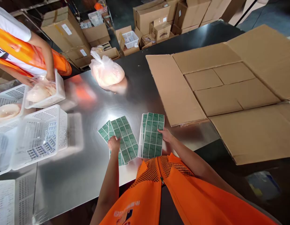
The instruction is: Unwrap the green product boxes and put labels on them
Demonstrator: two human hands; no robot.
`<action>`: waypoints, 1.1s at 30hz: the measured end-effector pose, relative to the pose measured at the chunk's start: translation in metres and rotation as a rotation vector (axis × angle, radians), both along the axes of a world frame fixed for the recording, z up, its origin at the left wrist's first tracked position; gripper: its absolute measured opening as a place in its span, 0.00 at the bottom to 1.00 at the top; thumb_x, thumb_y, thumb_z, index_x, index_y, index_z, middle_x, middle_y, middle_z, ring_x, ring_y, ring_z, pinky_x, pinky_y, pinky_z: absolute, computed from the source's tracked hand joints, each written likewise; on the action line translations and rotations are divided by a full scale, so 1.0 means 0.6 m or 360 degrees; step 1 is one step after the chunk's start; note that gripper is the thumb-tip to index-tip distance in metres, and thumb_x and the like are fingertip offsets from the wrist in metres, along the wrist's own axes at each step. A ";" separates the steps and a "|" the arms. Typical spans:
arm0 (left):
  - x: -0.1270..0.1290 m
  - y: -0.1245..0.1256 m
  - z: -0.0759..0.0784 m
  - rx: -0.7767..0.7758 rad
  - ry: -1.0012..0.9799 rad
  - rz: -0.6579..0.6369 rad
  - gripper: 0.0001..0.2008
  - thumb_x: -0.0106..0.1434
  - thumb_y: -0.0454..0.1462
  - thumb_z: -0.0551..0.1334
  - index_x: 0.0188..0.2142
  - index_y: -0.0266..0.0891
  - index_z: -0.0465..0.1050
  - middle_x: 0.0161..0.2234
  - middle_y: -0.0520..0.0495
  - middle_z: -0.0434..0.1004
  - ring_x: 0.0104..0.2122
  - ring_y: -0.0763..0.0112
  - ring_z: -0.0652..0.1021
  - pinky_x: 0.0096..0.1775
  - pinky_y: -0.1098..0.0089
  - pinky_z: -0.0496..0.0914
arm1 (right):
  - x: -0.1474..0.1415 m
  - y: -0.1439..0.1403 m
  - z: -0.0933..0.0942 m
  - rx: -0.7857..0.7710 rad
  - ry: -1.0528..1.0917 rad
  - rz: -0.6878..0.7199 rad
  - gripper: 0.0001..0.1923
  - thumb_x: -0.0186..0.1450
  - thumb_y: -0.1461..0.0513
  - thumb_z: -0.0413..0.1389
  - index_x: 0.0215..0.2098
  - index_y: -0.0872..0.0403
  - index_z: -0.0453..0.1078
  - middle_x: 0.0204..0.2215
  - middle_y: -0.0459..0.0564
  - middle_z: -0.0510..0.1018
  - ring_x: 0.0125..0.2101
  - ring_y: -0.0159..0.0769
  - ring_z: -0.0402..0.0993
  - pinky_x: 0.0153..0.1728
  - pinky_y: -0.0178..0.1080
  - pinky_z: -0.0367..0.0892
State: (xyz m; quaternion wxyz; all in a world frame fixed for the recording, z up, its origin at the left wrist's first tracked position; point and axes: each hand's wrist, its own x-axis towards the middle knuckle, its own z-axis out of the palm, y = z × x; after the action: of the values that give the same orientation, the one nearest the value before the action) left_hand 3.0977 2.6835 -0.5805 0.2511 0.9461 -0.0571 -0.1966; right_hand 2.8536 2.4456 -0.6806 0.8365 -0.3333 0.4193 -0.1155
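Note:
Sheets of green labels, printed in a grid, are in front of me on the metal table. My left hand [114, 144] is closed on the left edge of a green label sheet [125, 137], which lies tilted over other fanned-out sheets [104, 130]. On the right, my right hand [166, 134] pinches the right edge of a stack of green label sheets [153, 136], its thumb on top and the other fingers partly hidden beneath. The stack stands nearly straight toward me, with white edges showing along its left side. A narrow gap separates the two groups.
A tied plastic bag [106, 72] sits on the metal table [88, 168]. Flattened cardboard [236, 97] covers the right side. White baskets [59, 117] line the left, where a co-worker's hand [50, 76] reaches into one. Cardboard boxes [150, 15] stand beyond the far edge.

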 end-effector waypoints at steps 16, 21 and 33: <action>-0.060 -0.089 -0.046 -0.0227 0.0527 -0.0034 0.15 0.68 0.44 0.65 0.32 0.34 0.71 0.26 0.55 0.71 0.24 0.76 0.72 0.29 0.72 0.71 | -0.024 -0.005 0.002 0.0039 -0.0053 0.0005 0.10 0.70 0.61 0.60 0.48 0.56 0.73 0.44 0.51 0.79 0.41 0.36 0.78 0.45 0.44 0.77; -0.022 -0.043 -0.003 -0.0080 0.0130 0.0195 0.15 0.68 0.39 0.65 0.52 0.36 0.71 0.51 0.42 0.74 0.49 0.60 0.76 0.49 0.55 0.73 | -0.025 -0.003 -0.006 0.0085 -0.0068 -0.0075 0.09 0.70 0.60 0.60 0.45 0.57 0.74 0.42 0.50 0.80 0.41 0.36 0.78 0.45 0.45 0.76; -0.094 -0.169 -0.055 -0.0408 0.0933 -0.0323 0.12 0.70 0.42 0.64 0.36 0.34 0.74 0.30 0.52 0.75 0.27 0.75 0.75 0.31 0.71 0.74 | -0.032 0.010 -0.001 0.0041 -0.0083 -0.0159 0.09 0.71 0.60 0.60 0.46 0.57 0.73 0.43 0.50 0.79 0.41 0.35 0.78 0.45 0.44 0.76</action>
State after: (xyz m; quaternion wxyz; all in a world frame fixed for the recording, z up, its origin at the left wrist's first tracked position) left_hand 3.0411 2.5823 -0.6137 0.3530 0.7993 -0.1007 -0.4757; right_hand 2.8347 2.4518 -0.6813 0.8445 -0.2981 0.4150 -0.1604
